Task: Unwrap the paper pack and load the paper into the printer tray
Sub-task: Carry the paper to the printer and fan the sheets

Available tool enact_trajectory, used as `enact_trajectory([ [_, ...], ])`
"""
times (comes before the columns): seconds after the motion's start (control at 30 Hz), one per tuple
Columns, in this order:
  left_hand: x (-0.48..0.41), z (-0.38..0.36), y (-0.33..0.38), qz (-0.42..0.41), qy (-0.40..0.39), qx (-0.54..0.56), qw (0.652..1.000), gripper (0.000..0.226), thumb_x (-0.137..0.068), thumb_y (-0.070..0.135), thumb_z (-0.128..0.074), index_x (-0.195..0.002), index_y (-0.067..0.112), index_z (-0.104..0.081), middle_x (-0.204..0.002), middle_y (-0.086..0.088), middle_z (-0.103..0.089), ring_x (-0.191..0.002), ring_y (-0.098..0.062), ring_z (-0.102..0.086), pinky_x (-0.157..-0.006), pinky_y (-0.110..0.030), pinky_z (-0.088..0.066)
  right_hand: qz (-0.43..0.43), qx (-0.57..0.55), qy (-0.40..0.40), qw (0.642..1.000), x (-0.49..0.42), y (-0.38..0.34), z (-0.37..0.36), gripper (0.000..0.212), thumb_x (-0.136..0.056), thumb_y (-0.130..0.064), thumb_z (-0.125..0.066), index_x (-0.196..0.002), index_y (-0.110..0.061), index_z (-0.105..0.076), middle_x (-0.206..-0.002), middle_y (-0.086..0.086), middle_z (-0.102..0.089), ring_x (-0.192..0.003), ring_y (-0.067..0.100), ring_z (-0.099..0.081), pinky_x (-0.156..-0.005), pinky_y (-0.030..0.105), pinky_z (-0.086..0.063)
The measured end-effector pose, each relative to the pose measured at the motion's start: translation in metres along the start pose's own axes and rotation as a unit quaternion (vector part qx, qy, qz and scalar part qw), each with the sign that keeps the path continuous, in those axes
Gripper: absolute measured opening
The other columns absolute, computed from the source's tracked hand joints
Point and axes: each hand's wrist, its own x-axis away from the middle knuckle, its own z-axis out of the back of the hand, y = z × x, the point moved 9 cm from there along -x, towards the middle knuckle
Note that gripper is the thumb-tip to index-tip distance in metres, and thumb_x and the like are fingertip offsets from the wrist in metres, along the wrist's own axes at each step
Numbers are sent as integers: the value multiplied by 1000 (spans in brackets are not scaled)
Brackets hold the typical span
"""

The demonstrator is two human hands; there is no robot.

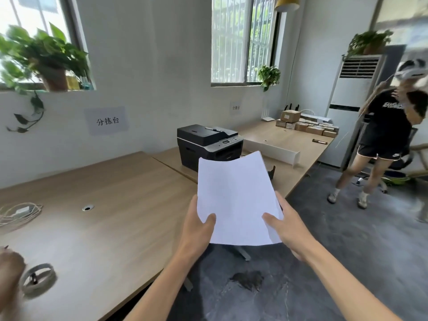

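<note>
A stack of white paper [236, 195] is held in the air in front of me, its far end curling upward. My left hand [196, 228] grips its near left edge, thumb on top. My right hand [284, 228] grips the near right edge the same way. Beyond the paper, a black and grey printer [208, 142] stands on the wooden desk [115, 205]; the sheets hide its lower front, so its tray is not visible. No wrapper shows on the paper.
A person [384, 137] stands on the dark floor at the right, near a white air conditioner [347, 100]. Cardboard boxes [305, 126] and a white divider [273, 149] lie on the far desk. A tape roll [38, 280] and coiled cord [18, 212] sit on the near desk's left.
</note>
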Motion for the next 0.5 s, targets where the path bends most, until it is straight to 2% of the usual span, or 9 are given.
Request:
enact_trajectory([
  [0.1,-38,-5,-5,-5,13,-10,1000,49,-91,11,-54,-134,34,-48,-121,24,-60,-111,2,-58,-91,-28,-51,-5,-5,1,1000,-36,6,3,50,-97,-15,-55,-127,-53,-42,-125,-27,-60,-119,-1,-54,-97,29,-46],
  [0.23,-79,-10,-12,-12,21,-7,1000,46,-93,9,-54,-132,33,-47,-121,21,-61,-107,7,-58,-89,-23,-51,-5,-3,-3,1000,-83,13,2,48,-97,-15,-54,-131,-47,-41,-127,-22,-60,-119,1,-56,-99,31,-47],
  [0.4,-141,-17,-28,-9,46,-19,999,50,-91,6,-52,-134,30,-47,-122,18,-60,-114,-4,-58,-94,-30,-51,-17,-2,-7,1000,-157,27,1,44,-97,-15,-54,-134,-35,-45,-125,-17,-62,-117,5,-57,-96,29,-48],
  [0.5,-187,-24,-37,-10,66,-25,997,48,-90,2,-52,-131,28,-50,-119,17,-61,-110,-3,-58,-88,-24,-49,-28,4,-21,999,-213,41,2,41,-95,-14,-57,-132,-28,-47,-122,-13,-63,-115,11,-60,-96,33,-51],
])
